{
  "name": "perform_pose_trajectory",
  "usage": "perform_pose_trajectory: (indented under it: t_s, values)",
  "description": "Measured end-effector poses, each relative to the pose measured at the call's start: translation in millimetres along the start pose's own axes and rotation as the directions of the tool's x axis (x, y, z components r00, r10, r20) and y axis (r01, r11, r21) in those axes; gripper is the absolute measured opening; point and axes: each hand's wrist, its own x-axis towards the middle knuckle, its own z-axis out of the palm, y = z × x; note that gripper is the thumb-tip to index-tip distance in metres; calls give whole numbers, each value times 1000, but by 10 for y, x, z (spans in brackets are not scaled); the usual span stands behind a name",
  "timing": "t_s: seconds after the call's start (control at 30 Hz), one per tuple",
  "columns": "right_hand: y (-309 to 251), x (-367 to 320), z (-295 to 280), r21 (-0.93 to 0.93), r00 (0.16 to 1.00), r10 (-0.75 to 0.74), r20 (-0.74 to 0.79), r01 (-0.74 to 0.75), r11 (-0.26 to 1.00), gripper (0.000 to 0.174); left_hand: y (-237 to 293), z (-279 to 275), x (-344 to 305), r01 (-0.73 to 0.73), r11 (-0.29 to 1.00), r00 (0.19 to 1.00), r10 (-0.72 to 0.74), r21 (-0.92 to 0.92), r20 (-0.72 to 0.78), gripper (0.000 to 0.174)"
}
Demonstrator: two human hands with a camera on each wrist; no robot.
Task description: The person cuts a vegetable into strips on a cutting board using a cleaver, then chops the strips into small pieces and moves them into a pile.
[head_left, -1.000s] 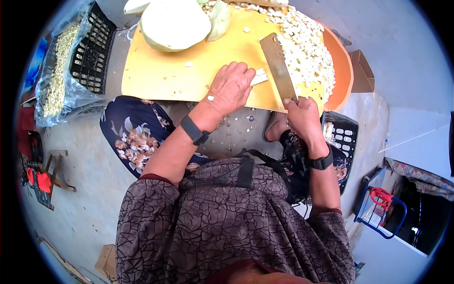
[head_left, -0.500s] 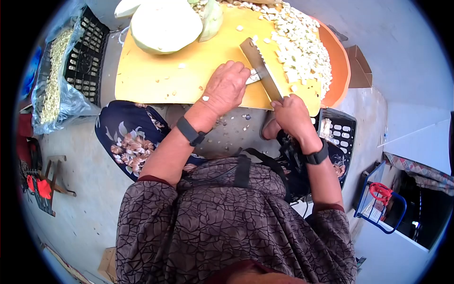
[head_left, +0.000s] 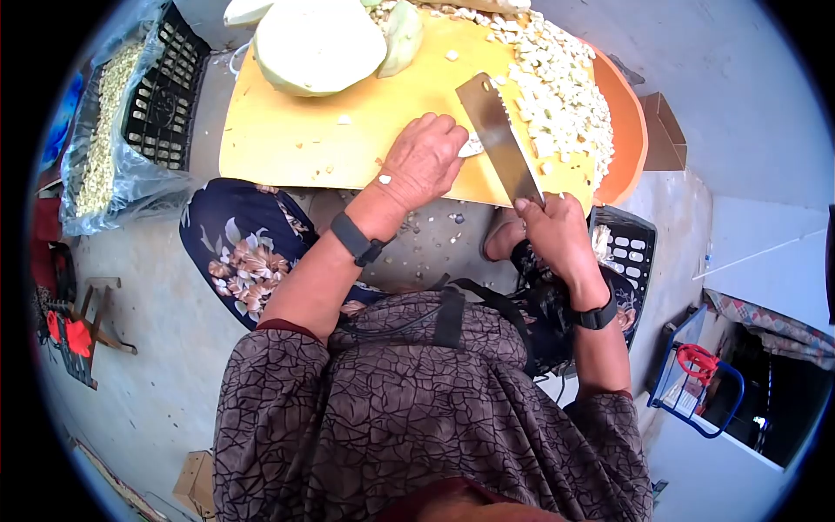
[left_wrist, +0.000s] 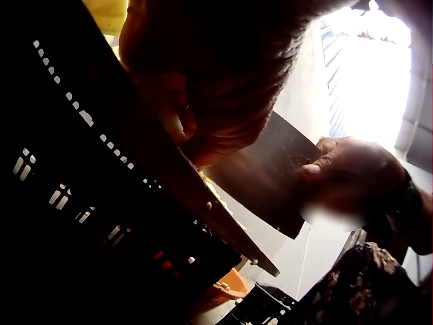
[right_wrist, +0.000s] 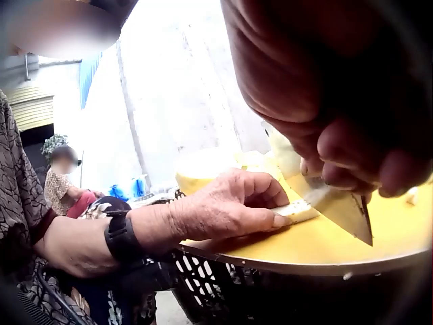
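Note:
On the yellow board (head_left: pixel 296 130) the left hand (head_left: pixel 424 161) holds a pale strip (head_left: pixel 470 146) under curled fingers. In the right wrist view the left hand (right_wrist: pixel 226 206) pinches that strip (right_wrist: pixel 298 212) with thumb and fingers. The right hand (head_left: pixel 557 228) grips a broad knife (head_left: pixel 502 135), its blade slanting up and left just right of the strip. The left wrist view shows the knife (left_wrist: pixel 270 172) in the right hand (left_wrist: pixel 352 172), beside the dark underside of the left hand (left_wrist: pixel 210 95). Diced white pieces (head_left: pixel 565 104) are heaped at the board's right.
A large pale cut vegetable (head_left: pixel 320 48) stands at the board's back left. An orange basin (head_left: pixel 635 130) lies past the right edge. Black crates stand at left (head_left: pixel 165 96) and lower right (head_left: pixel 639 248). Another person (right_wrist: pixel 64 183) sits in the background.
The blade first moved left onto the strip, then back slightly right of it. Less of the strip sticks out from the left fingers than a second ago. The left hand keeps its hold.

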Motion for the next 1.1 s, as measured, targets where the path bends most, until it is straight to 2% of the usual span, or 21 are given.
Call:
perform_pose_trajectory:
  t_s: [0.03,0.13,0.23,0.33,0.43,0.53,0.67,0.77,1.1]
  values:
    - [-52,-17,-22,8,999,6,33,-6,1000,36,-3,4,3,-3,1000,1000,3,-7,1,22]
    - [-223,58,-44,1,980,150,133,-151,988,34,-22,29,1,-5,1000,1000,5,-14,1,22]
    - [-46,283,175,-184,998,-62,27,66,981,33,-24,28,5,-4,1000,1000,4,-7,24,24]
    - [-40,387,263,-181,980,-158,-124,134,974,33,-19,-6,-4,6,1000,999,-6,-16,44,29]
    - [-60,425,226,42,992,6,-124,-1,999,34,19,-151,0,28,999,996,-30,27,79,34]
    - [3,317,149,122,996,51,-72,-42,992,36,20,-248,-6,69,994,984,-81,80,156,36]
    - [-49,68,53,59,996,-36,-85,41,997,38,55,-263,21,70,991,965,-96,114,243,32]
    - [-76,-26,71,27,993,-70,-96,73,997,38,12,-244,20,19,993,972,-46,120,230,27]
    - [-158,128,109,-40,999,0,42,2,999,36,-50,-167,38,26,998,978,-37,56,203,26]
